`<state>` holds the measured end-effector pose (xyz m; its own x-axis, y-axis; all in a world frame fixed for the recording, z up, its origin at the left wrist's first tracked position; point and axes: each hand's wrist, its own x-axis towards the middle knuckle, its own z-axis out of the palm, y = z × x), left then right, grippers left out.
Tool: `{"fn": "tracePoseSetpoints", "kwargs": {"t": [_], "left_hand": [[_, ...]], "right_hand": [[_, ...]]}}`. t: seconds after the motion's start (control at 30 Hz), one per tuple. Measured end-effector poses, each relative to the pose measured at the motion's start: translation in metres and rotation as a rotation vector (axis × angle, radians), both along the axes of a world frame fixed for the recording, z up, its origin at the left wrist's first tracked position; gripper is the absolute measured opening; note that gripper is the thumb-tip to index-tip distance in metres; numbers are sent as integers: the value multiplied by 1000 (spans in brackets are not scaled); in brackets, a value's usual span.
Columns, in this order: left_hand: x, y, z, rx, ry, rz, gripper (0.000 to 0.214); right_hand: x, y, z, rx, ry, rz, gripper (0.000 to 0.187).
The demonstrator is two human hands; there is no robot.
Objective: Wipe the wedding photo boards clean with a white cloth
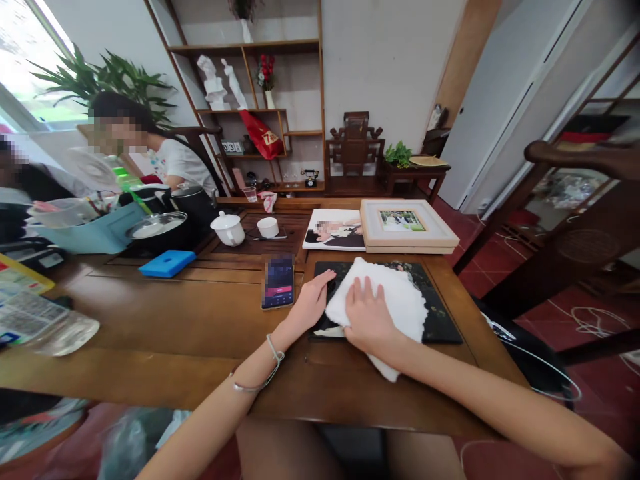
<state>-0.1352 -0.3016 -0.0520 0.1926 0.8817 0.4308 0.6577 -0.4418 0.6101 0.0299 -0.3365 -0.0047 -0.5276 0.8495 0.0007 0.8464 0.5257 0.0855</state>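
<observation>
A dark flat panel (443,320) with a faint printed picture lies on the wooden table in front of me. Spread over most of it is a white cloth (400,300), one corner hanging past the panel's near edge. My right hand (371,319) lies flat on the cloth with its fingers spread. At the panel's left edge rests my left hand (316,297), its fingers stretched out and touching the panel beside the cloth. The cloth hides the middle of the panel. Just left of my left hand lies a phone (278,283) with its screen lit.
Behind the panel lie a photo print (334,231) and a light wooden frame (440,235). Further left are a white lidded cup (228,229), a small white bowl (268,228), a blue block (167,263) and a lidded pan (159,227). A person (185,160) sits at the far left.
</observation>
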Motion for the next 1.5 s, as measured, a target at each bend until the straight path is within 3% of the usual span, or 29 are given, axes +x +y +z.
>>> {"fn": "tracePoseSetpoints", "kwargs": {"t": [0.13, 0.27, 0.4, 0.53, 0.6, 0.67, 0.77, 0.9, 1.0, 1.13, 1.27, 1.33, 1.43, 1.5], "left_hand": [[-3, -1, 8, -33, -51, 24, 37], [-1, -4, 9, -23, -22, 27, 33], [2, -5, 4, 20, 53, -20, 35], [3, -6, -2, 59, 64, -44, 43], [3, -6, -4, 49, 67, -37, 41], [4, -5, -5, 40, 76, -31, 41], [5, -5, -5, 43, 89, -26, 40], [5, -5, -2, 38, 118, -37, 32], [3, -5, 0, 23, 135, -67, 34], [3, -4, -1, 28, 139, -58, 34], [4, -6, 0, 29, 140, -42, 33], [4, -7, 2, 22, 154, -37, 38], [4, -8, 4, 14, 165, -28, 43], [5, -9, 5, 11, 165, -29, 43]], "right_hand": [[-19, -36, -6, 37, 35, 223, 80], [10, -64, -6, -67, 150, 404, 80], [75, -49, -9, -142, 263, 289, 79], [141, -14, -27, 94, 327, 74, 80], [157, -4, -34, 170, 307, 26, 78], [155, -2, -37, 192, 256, -10, 75], [117, -14, -31, 148, 164, -15, 76], [46, -39, -19, 37, 135, 143, 82], [20, -45, -16, 15, 176, 260, 82], [46, -29, -20, -32, 248, 256, 79], [94, 3, -16, -34, 328, 94, 75], [104, 21, -6, -51, 391, 24, 66], [92, 48, 11, -149, 512, -42, 43], [69, 67, 20, -223, 549, -33, 41]]}}
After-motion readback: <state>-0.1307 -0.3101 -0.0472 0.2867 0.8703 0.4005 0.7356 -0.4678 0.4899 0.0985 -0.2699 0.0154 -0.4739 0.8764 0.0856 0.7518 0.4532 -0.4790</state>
